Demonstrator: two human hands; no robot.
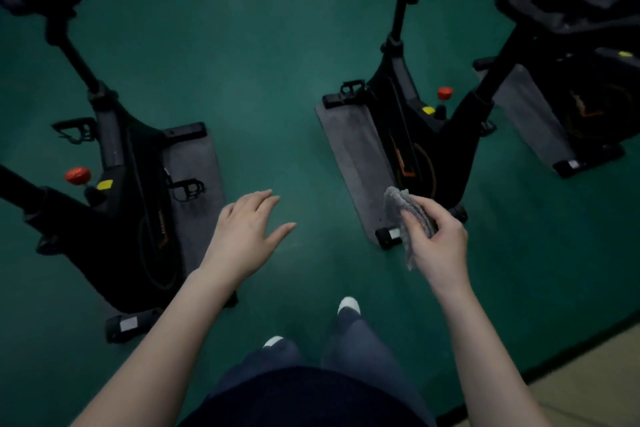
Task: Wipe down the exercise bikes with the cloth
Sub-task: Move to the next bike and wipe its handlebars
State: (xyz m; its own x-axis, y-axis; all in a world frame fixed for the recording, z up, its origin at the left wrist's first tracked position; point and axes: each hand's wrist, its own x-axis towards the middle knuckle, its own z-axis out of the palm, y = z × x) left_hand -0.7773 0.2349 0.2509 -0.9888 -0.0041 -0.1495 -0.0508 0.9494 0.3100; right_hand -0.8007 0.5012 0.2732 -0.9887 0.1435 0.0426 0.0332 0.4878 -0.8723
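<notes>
**Cloth in hand, bikes untouched**

Dark trousers (349,340) and two white shoe toes sit lowest in view, on the green floor mat (277,80). Right hand (434,246) pinches a folded grey cloth (408,218) just in front of the middle exercise bike (412,135); left hand (247,229) hovers spread, holding nothing, right of the left exercise bike (117,184). Judgement: the cloth looks soft, light and limp, best gripped bunched in the palm. Both bikes appear heavy and rigid.

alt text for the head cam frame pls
A person stands on green flooring, right hand gripping a grey cloth, left hand open and empty. Three black exercise bikes stand ahead: left bike, middle bike, right bike.
</notes>
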